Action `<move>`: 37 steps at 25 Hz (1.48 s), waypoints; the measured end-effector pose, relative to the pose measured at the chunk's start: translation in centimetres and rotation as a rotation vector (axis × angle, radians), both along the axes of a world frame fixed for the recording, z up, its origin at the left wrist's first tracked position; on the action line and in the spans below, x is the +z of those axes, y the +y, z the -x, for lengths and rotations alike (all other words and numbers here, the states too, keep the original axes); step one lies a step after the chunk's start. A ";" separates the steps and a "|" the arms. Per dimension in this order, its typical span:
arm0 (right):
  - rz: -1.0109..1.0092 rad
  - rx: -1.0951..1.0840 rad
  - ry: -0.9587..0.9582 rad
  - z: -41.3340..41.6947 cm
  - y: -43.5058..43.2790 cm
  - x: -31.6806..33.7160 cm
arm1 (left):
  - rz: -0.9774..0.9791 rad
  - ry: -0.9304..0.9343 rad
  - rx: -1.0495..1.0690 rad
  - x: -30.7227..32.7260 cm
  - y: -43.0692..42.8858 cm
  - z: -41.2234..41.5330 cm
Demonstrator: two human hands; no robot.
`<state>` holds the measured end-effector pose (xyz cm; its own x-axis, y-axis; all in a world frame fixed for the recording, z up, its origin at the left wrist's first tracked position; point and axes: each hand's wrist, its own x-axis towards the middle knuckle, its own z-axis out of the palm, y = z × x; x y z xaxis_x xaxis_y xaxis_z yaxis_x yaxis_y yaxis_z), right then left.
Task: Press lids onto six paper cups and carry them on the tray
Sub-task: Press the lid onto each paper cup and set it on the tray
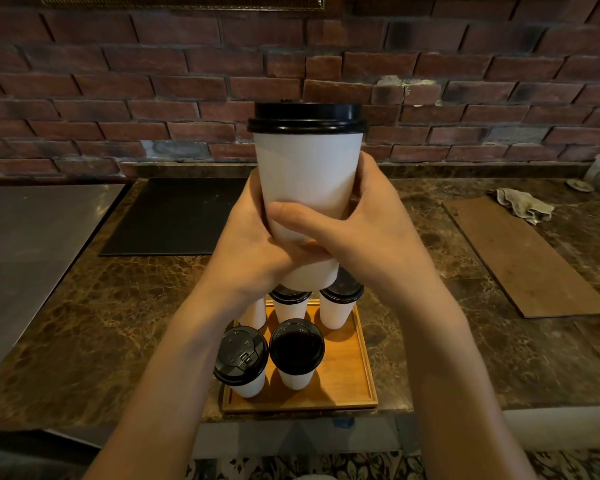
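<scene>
We take this for a café: brick wall point(118, 81), marbled stone table point(111, 306), lidded paper cups point(297, 348) on a wooden tray point(349, 379), a crumpled rag point(523, 204).

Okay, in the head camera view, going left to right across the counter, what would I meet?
steel surface → black mat → the held-up lidded cup → brown board

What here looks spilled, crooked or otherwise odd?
Nothing stands out. The white paper cup with black plastic lid, gripped by left hand and right hand, is upright; the other cups stand upright on the wooden tray.
</scene>
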<state>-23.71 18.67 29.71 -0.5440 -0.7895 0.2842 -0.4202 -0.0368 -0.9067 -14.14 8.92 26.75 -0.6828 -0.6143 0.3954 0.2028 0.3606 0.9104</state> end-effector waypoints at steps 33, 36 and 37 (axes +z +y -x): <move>0.050 0.214 -0.012 1.4 0.9 -0.5 | 0.107 -0.050 -0.158 -0.8 -1.0 -1.1; 0.032 0.134 0.015 0.9 0.7 -0.5 | 0.111 -0.039 -0.110 -1.0 -1.0 -0.9; 0.028 0.097 0.020 0.6 0.7 -0.5 | 0.106 -0.028 -0.099 -1.0 -0.9 -0.8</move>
<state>-24.33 19.34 29.25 -0.4588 -0.8300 0.3173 -0.4318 -0.1038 -0.8960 -13.34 8.03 25.77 -0.7495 -0.4993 0.4346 0.2173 0.4346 0.8740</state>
